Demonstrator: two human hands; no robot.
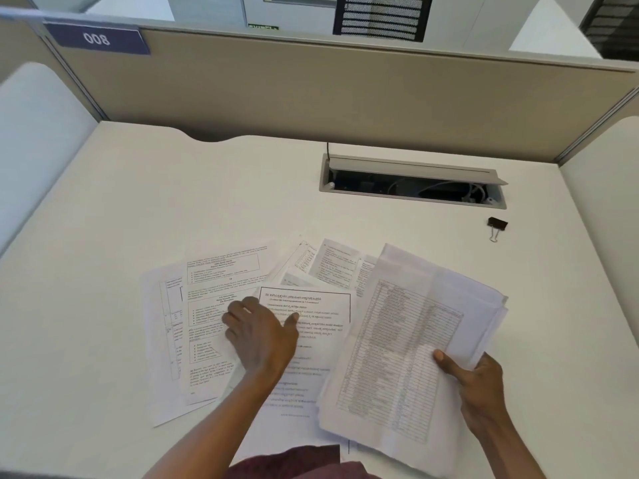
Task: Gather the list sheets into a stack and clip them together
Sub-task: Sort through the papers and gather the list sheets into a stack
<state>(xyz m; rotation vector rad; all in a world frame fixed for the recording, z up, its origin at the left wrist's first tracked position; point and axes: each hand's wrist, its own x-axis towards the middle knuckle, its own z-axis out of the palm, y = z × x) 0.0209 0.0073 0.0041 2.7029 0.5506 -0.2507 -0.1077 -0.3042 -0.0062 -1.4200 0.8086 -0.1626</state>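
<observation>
My right hand (473,385) grips a stack of list sheets (408,344) by its right edge, thumb on top; the top sheet shows a printed table. My left hand (257,335) lies flat, fingers spread, on loose printed sheets (214,305) fanned out over the white desk (173,202). A sheet with a framed heading (311,326) sits between my two hands, partly under the left one. More sheets (332,262) poke out behind. A black binder clip (497,225) lies alone on the desk, far right, beyond the stack.
An open cable hatch (411,183) with wires is set into the desk at the back right. A beige partition (345,91) with a "008" label (97,39) closes off the rear; white side panels flank the desk.
</observation>
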